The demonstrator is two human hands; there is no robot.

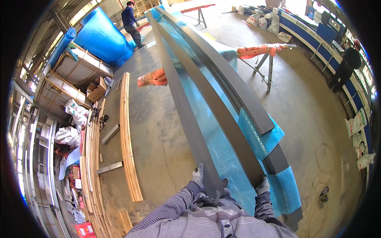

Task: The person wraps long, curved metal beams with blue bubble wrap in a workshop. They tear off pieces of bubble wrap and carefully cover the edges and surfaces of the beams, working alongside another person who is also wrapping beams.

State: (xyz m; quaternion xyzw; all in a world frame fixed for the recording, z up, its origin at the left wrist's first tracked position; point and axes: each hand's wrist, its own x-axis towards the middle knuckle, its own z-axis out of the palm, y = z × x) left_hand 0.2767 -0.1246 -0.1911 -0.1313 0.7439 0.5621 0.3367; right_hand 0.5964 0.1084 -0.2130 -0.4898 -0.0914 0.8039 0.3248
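Note:
Both my hands wear grey gloves. My left hand (197, 175) grips the outer edge of a long dark grey strip (186, 115) near its close end, with part of the fingers hidden below it. My right hand (262, 186) is closed around the near end of a second, brownish-dark strip (216, 107). Between and under these strips lies blue bubble wrap (228, 152). To the right, another long dark profile (246, 105) rests on wrap, and a folded wrap piece (283, 190) covers a profile end near my right forearm.
Trestles with orange-padded bars (258, 51) carry the long pieces. Wooden battens (127, 139) lie on the floor at left, near metal racks (37, 158). A large blue wrap roll (101, 35) and a person (130, 22) are far left. Another person (347, 65) stands by the blue-white machine (305, 29).

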